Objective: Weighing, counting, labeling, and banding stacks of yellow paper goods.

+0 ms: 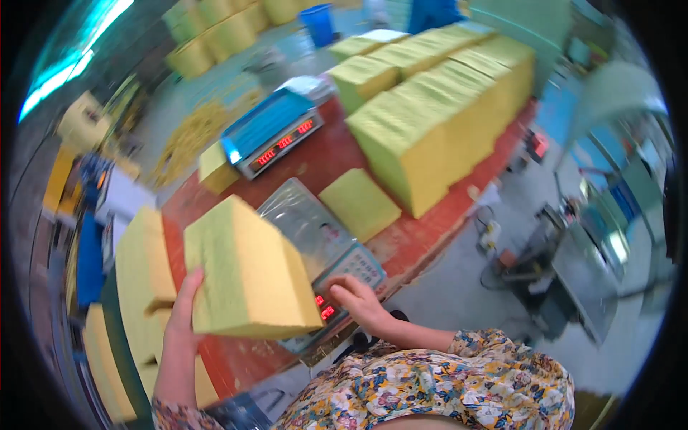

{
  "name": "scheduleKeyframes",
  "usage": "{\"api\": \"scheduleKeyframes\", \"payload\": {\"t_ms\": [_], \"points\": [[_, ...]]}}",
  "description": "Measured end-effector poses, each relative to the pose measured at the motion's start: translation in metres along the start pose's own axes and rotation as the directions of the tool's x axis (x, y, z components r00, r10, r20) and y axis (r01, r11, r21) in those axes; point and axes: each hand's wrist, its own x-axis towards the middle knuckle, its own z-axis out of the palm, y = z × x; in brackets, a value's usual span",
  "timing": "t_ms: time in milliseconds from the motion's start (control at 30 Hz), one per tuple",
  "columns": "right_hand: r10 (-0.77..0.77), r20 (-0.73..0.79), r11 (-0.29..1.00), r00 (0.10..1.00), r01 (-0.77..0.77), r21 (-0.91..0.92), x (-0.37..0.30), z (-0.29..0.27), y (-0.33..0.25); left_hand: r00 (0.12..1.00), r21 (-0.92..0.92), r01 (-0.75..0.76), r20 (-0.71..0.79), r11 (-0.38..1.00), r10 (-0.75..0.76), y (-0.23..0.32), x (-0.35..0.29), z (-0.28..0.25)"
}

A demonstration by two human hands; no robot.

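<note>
A thick block of stacked yellow sheets (pixel 229 269) is tilted in the air above the table's near left part. My left hand (pixel 185 304) is closed on its left side, the thumb showing along the face and the other fingers hidden. Just right of the block's lower corner, my right hand (pixel 357 299) holds nothing, its fingers loosely bent and apart. Beneath it sits a digital scale with a steel plate (pixel 297 218) and a lit red display (pixel 326 309). The block covers part of this scale. A thin yellow stack (pixel 360 204) lies beside the plate.
Long rows of yellow stacks (pixel 430 118) fill the right of the red table (pixel 333 132). Farther back stands a second scale with a blue tray (pixel 269 125), a small yellow block (pixel 215 168) beside it. More stacks (pixel 140 258) stand at left; a metal machine (pixel 573 279) is at right.
</note>
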Motion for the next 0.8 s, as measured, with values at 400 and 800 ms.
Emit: {"api": "scheduleKeyframes", "payload": {"t_ms": [400,800], "points": [[0.171,0.009,0.914,0.985,-0.162,0.371,-0.033,0.026,0.010,0.852,0.279,-0.317,0.503,0.906,0.143,-0.032,0.036,0.033],[-0.002,-0.809,0.889,0.588,0.371,0.268,-0.325,-0.155,-0.002,0.172,0.110,-0.935,0.972,0.337,0.161,-0.180,-0.039,0.288]]}}
